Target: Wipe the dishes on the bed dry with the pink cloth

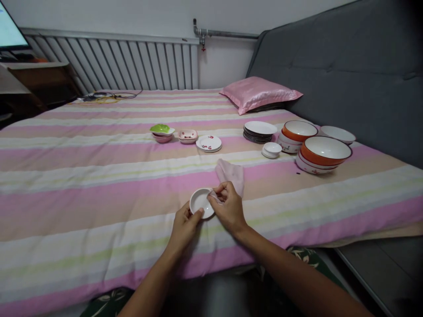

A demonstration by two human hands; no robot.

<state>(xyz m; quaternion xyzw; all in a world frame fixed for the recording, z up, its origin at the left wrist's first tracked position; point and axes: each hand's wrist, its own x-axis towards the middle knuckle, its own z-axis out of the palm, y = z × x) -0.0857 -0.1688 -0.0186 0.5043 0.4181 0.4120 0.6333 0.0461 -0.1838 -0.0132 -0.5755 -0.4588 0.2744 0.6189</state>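
A small round white dish [200, 200] is tilted toward me above the striped bed cover. My left hand [185, 222] grips its lower left rim, with the thumb over the inside edge. At the dish's right rim, my right hand [230, 207] pinches a pale pink cloth [232, 172] and presses a fold of it against the rim. The rest of the cloth spreads out behind that hand. Beyond the cloth lie a few stacked white plates with red flowers [209, 142]. To the right stands a short stack of small white dishes [272, 149].
Orange and white bowls [325, 151] are stacked at the right, near the grey headboard [337, 66]. Dark-edged plates [259, 128], a square pink dish [187, 135] and a green leaf-shaped dish [161, 129] stand farther back. A pink pillow [259, 93] and cables [109, 96] lie along the far side.
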